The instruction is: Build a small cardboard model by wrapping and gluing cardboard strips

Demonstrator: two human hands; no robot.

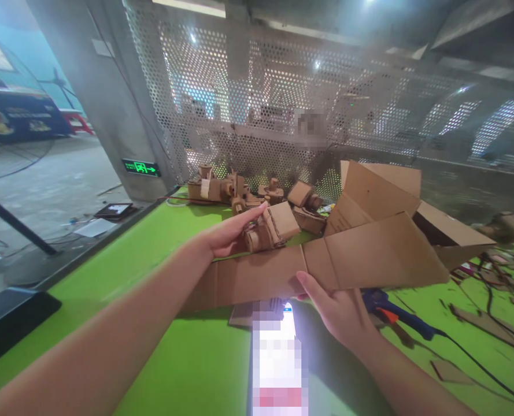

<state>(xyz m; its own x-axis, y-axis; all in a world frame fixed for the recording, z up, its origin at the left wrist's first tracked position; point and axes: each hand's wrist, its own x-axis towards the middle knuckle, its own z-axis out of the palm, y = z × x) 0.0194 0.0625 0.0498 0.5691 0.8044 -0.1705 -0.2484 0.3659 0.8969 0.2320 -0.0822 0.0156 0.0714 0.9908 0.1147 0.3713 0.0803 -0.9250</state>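
My left hand (233, 232) is closed round a small cardboard model (280, 222) with a round, layered cardboard part at its near side. It holds the model just above a long, creased cardboard strip (257, 277). The thumb of my right hand (332, 306) presses on the strip's lower edge, its other fingers hidden behind. The strip slants up to the right, in front of an open cardboard box (380, 193). Below the strip lies a lit phone (280, 352), its screen partly blurred out.
Several cardboard models (237, 188) stand along the back of the green table (152, 242). A blue glue gun (399, 315) with a black cable lies at the right, among cardboard scraps (491, 323). A perforated metal screen (239, 104) rises behind. At the left edge is a black object (18, 318).
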